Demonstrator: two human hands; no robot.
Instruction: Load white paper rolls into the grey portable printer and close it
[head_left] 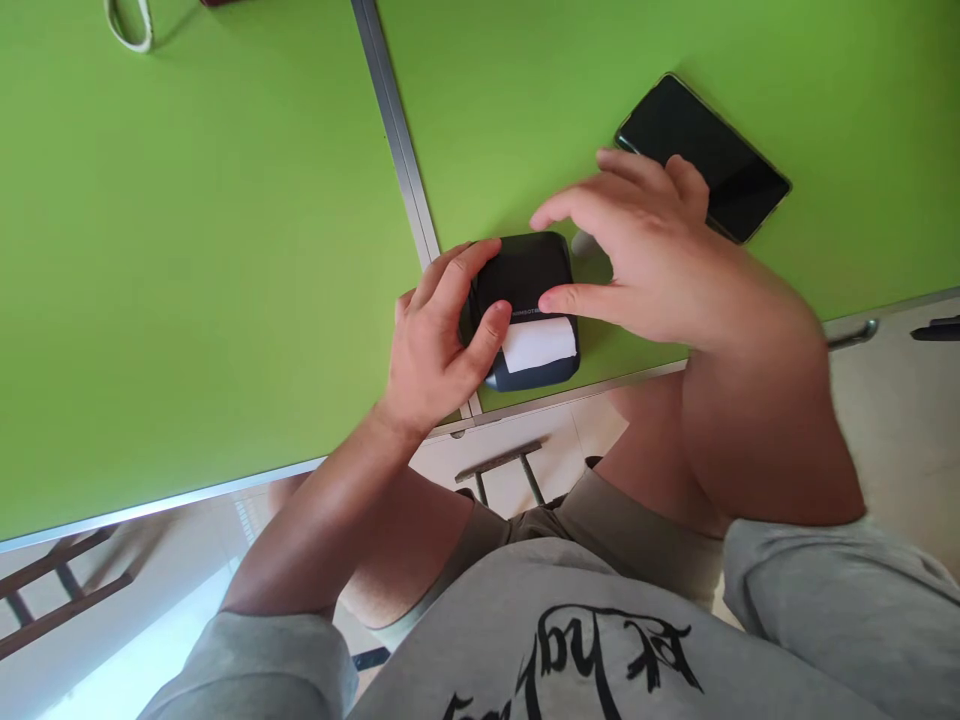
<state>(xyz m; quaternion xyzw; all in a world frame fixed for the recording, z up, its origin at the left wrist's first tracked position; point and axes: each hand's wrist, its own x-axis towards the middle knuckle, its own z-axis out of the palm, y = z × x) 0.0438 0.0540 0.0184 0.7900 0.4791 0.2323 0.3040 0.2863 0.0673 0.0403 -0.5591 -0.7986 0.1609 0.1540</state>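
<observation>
A small black printer [529, 268] with rounded corners lies on the green table. A short white strip of paper [538, 344] sticks out near its front end. My left hand [450, 335] grips the printer from its left side, fingers on the far left corner and thumb on top by the paper. To the right, my right hand [637, 240] is open, its fingers spread and arched above the table. Its thumb tip is over the printer's right edge; whether it touches, I cannot tell. Just beyond my right hand, a dark phone [716, 155] lies screen up, partly covered by the fingers.
A metal seam [397, 120] divides the green tabletop [202, 250] left of the printer. A white loop of cord [131, 40] lies at the far left. Below the near edge are a metal handle [855, 336] and wooden stool parts [60, 580].
</observation>
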